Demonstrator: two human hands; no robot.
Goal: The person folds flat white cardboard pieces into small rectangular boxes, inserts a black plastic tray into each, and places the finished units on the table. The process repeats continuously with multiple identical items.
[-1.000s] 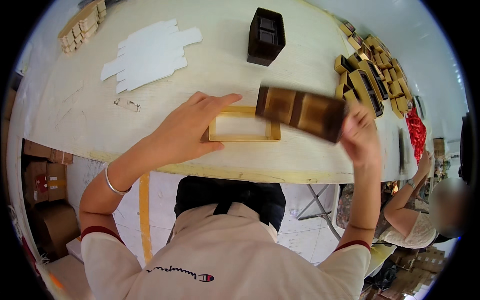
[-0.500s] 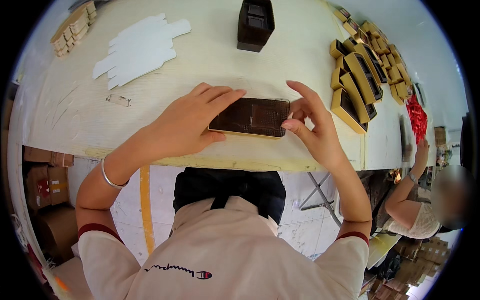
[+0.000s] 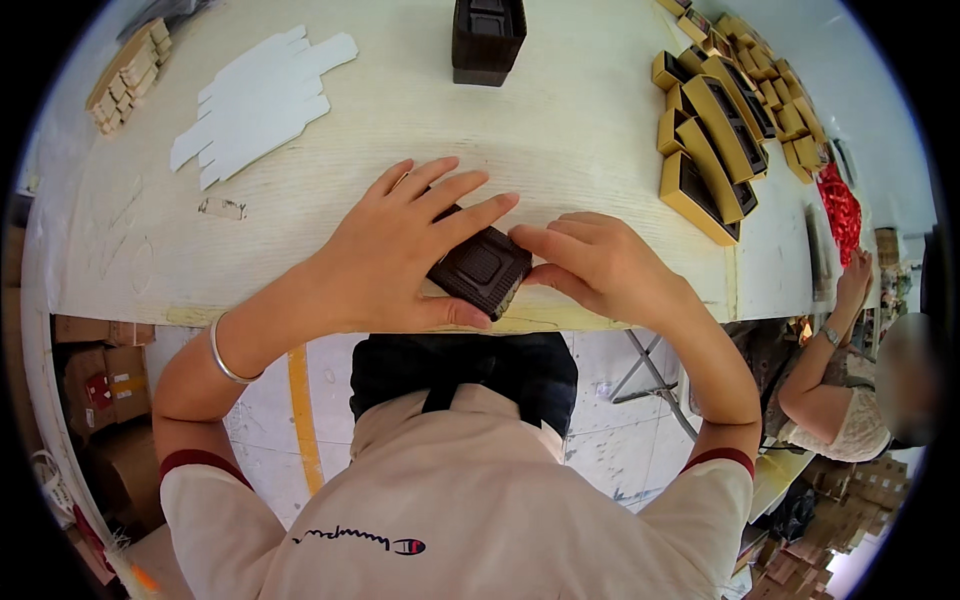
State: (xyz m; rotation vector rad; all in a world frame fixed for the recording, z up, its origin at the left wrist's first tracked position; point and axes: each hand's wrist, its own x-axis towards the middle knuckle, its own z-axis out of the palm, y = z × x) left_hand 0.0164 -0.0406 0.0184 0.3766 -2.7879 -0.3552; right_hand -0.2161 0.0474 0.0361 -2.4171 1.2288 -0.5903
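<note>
A small box with a dark brown moulded plastic tray (image 3: 484, 268) in it lies slanted on the table near its front edge. My left hand (image 3: 385, 250) reaches over its left part, fingers spread across the top and thumb along the near side, holding it. This hand hides the box's left end. At the right corner, the thumb and forefinger of my right hand (image 3: 595, 262) close on the tray's edge. The other right fingers are curled in.
A stack of dark brown trays (image 3: 487, 45) stands at the back. White flat card blanks (image 3: 262, 108) lie far left, near stacked cream pieces (image 3: 130, 78). Gold boxes with dark trays (image 3: 705, 180) are piled at right. Beyond, another person's hand (image 3: 855, 280) touches red material (image 3: 838, 212).
The box has turned, its right end swinging nearer to me. My left hand has spread further over it, and my right hand has closed from open fingers onto its right corner.
</note>
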